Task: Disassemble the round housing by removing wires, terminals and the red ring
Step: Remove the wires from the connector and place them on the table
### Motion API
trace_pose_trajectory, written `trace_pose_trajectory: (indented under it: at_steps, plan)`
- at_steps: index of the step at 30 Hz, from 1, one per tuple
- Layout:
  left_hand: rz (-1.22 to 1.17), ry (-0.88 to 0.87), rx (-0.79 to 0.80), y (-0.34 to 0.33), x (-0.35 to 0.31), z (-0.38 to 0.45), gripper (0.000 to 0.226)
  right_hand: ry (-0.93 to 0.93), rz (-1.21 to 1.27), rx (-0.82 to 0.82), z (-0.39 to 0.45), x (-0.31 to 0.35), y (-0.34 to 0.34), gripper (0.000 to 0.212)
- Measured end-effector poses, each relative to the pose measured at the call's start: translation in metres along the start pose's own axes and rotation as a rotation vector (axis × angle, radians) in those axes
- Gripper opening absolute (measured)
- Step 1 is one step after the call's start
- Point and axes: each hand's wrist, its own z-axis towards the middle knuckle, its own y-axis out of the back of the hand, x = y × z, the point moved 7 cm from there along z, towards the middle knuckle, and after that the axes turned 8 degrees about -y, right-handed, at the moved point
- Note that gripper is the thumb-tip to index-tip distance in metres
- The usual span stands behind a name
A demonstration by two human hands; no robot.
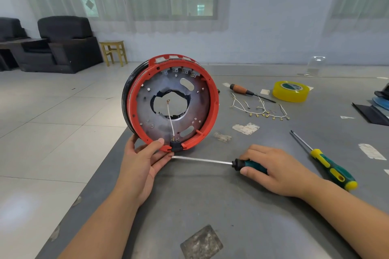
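A: Your left hand (145, 160) pinches the housing (170, 102) at its six o'clock edge, thumb on the red ring (213, 99), fingers curled under. It stands on edge at the table's (210, 200) left side, open face toward you.

B: And your right hand (271, 169) is wrapped around the screwdriver (212, 161) handle. The shaft lies flat, running nine to three, tip at nine, just under the black connector (176, 145).

A: So the tip sits directly below the connector at the ring's six o'clock; I'd judge you must lift it toward twelve. The right hand drives, the left steadies. One white wire (170, 118) remains inside.

B: Loose wires (261, 109) lie at two o'clock on the scuffed grey tabletop, beside yellow tape (290, 91) and two more screwdrivers. Tiled floor, dark armchairs (67, 44), curtained windows beyond.
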Motion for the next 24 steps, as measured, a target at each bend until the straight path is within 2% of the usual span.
trace_pose_trajectory:
  at_steps: [6,17,24]
  plan:
    - [-0.001,-0.020,-0.010,-0.001,0.001,0.000,0.075,-0.083,0.042,-0.051,0.001,-0.006,0.003,0.051]
    - [0.134,-0.004,0.032,0.000,-0.004,0.002,0.040,-0.075,0.010,-0.187,-0.002,0.004,0.026,0.046]
    - [0.182,-0.047,-0.027,0.005,-0.009,0.002,0.033,-0.053,0.040,-0.198,-0.004,0.016,0.032,0.046]
